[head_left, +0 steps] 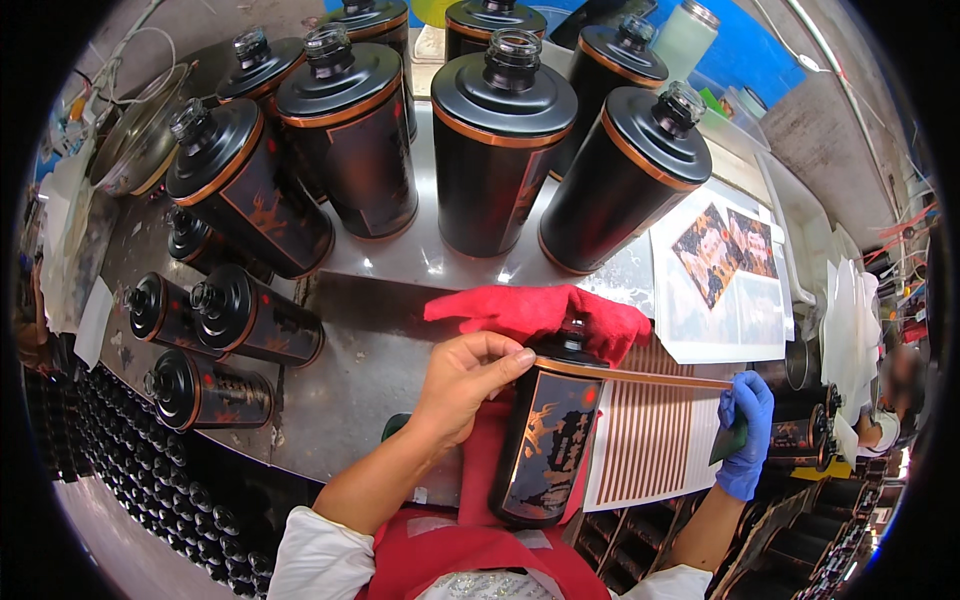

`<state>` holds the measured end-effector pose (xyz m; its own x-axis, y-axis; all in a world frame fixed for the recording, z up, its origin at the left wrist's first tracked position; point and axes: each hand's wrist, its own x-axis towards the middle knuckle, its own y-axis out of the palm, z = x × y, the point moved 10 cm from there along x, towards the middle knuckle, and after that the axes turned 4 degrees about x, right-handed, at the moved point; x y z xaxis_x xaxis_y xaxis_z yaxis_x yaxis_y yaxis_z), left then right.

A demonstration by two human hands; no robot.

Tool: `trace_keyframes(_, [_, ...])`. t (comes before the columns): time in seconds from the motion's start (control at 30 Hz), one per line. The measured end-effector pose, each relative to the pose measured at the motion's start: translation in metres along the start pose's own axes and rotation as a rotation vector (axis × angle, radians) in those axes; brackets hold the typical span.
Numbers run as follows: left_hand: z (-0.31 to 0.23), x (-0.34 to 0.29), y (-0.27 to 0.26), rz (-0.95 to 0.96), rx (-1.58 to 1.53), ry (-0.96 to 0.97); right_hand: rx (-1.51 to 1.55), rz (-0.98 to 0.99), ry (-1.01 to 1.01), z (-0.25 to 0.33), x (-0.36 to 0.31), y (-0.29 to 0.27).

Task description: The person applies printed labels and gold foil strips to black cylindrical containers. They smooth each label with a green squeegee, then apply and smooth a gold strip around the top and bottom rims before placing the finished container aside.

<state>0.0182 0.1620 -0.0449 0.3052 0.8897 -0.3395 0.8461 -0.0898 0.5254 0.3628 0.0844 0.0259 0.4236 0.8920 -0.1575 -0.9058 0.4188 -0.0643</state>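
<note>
A black bottle (545,450) with an orange and black label lies tilted in front of me, its neck pointing away. Along its shoulder runs a thin copper-coloured strip (660,378), stretched out to the right beyond the bottle. My bare left hand (462,388) pinches the strip's left end against the shoulder between thumb and finger. The strip's far end is held in my right hand (748,430), which wears a blue glove. A dark green flat piece (729,440) also sits in that hand. Behind the bottle's neck rests a crumpled red cloth (545,308).
A white sheet of copper strips (640,430) lies under the stretched strip. Several upright black bottles (500,160) stand on a raised metal shelf (430,240). Smaller bottles (262,318) lie at left. Label sheets (725,310) are at right. Many bottles (150,480) fill the lower left.
</note>
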Motion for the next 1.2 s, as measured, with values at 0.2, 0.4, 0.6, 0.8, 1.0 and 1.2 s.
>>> trace_keyframes(0.2, [0.001, 0.000, 0.006, -0.015, -0.055, 0.003, 0.000, -0.001, 0.035, -0.014, 0.005, -0.009])
trace_keyframes(0.4, [0.016, -0.003, 0.004, -0.071, -0.245, -0.032, 0.025, 0.005, 0.050, -0.019, 0.008, -0.002])
trace_keyframes(0.6, [0.042, -0.004, 0.012, -0.087, -0.582, -0.154, 0.009, 0.022, 0.077, -0.028, 0.007, -0.006])
trace_keyframes(0.8, [0.039, -0.002, 0.014, -0.063, -0.522, -0.103, 0.034, 0.022, 0.092, -0.036, 0.009, -0.007])
trace_keyframes(1.0, [0.041, 0.001, 0.011, -0.089, -0.453, -0.060, 0.050, 0.016, 0.098, -0.043, 0.012, -0.007])
trace_keyframes(1.2, [0.010, -0.035, -0.005, -0.301, 0.022, 0.317, -0.044, 0.005, 0.078, -0.037, 0.016, 0.000])
